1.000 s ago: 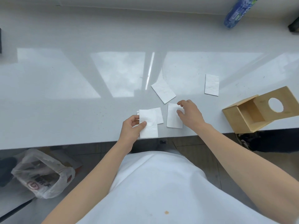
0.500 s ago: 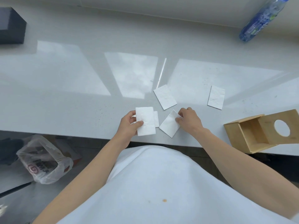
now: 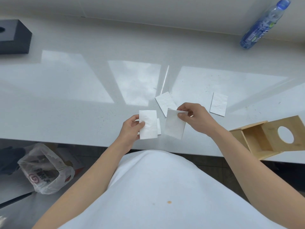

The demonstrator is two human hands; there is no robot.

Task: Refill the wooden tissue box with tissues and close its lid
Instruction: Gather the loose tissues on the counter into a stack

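Two hands: both raised just above the near edge of the white counter (image 3: 66,100), each holding folded white tissue.
Left hand (image 3: 130,129): closed on a small stack of tissues (image 3: 148,124), thumb pressed on the top sheet and fingers behind; a second sheet peeks out along the stack's right edge.
Right hand (image 3: 194,118): pinching the top edge of a single tissue (image 3: 175,125) between thumb and fingers, so the sheet hangs down toward the counter edge.
Spacing: stack and single sheet sit just beside each other, not touching.
Loose tissues: one tilted tissue (image 3: 165,103) lies flat on the counter, partly hidden behind the held sheet and the right hand; another flat tissue (image 3: 218,104) lies farther right, apart from the hands.
Wooden tissue box (image 3: 257,142): at the counter's near right edge, tipped on its side, open and showing a bare interior; nothing is visible in it.
Lid (image 3: 285,134): the panel with the round hole stands swung open on the box's right.
Blue bottle (image 3: 264,25): lying at the far right by the wall.
Black block (image 3: 13,37): far left on the counter.
Plastic bag (image 3: 44,172): on the floor below the counter, to the left.
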